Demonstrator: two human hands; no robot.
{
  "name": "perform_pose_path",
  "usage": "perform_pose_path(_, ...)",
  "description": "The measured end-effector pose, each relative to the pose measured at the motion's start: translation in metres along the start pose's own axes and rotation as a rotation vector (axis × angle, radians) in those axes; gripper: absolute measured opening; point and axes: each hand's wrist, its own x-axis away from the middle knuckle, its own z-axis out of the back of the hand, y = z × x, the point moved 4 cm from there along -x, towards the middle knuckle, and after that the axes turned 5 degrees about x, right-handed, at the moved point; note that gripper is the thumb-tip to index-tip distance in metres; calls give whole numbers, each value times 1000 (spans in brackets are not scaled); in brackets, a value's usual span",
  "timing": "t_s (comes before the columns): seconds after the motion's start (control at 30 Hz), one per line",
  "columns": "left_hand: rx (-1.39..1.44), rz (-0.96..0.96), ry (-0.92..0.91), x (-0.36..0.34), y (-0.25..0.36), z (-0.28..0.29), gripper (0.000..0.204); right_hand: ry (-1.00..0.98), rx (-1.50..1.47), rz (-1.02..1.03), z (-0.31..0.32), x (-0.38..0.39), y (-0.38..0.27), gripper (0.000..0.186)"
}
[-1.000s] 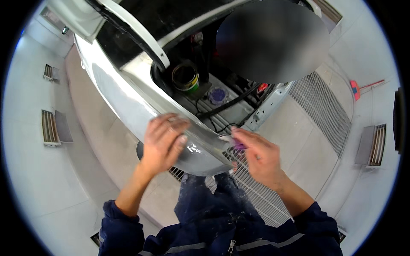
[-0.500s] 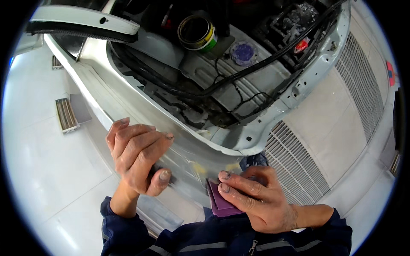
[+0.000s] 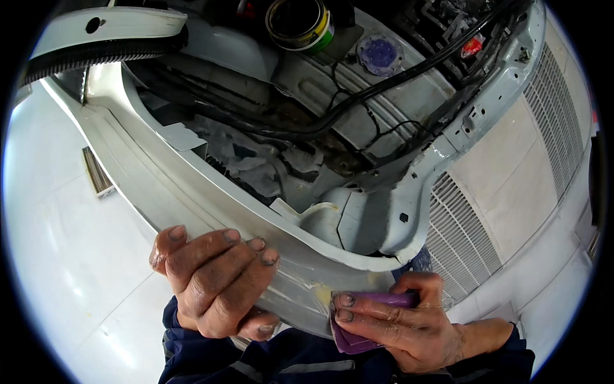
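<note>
In the head view, a pale car fender (image 3: 173, 192) is running from beyond the left hand (image 3: 214, 281), beneath it, and on toward the right hand (image 3: 403, 326). Farther out past both hands, an open can (image 3: 317, 40), a purple disc (image 3: 380, 54) and a black hose (image 3: 307, 134) are sitting in the engine bay (image 3: 307, 77); a metal rim (image 3: 470, 131) is standing between them and the right hand. A floor grate (image 3: 464, 240) is lying beyond and right of that hand.

The left hand is curling loosely over the fender, half open, gripping nothing that shows. The right hand is holding a folded purple sheet (image 3: 352, 343) under its outstretched fingers, at the fender's grey near end. The sheet's edge is pointing left past the fingertips; its long axis seems to be running along the fingers, though they are partly hiding it.
</note>
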Motion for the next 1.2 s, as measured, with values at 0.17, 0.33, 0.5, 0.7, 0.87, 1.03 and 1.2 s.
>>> perform_pose_path(0.17,-20,89,-25,-4,3,1,60,32,-60,50,-2,-7,-9,32)
perform_pose_path(0.33,-50,56,-22,-5,3,2,60,115,-116,54,-3,-9,-11,43)
perform_pose_path(0.5,-33,81,-20,-4,3,1,60,132,-97,114,-3,-8,-12,41)
perform_pose_path(0.7,-43,90,-38,-6,4,3,57,83,35,24,1,-13,-15,40)
perform_pose_path(0.87,-33,85,10,-5,5,1,55,39,104,-63,0,-16,-15,27)
perform_pose_path(1.03,-48,89,-28,-4,5,2,53,173,17,-7,-2,-11,-22,38)
perform_pose_path(1.2,-25,55,-11,-2,3,2,50,198,112,-54,-5,-6,-23,40)
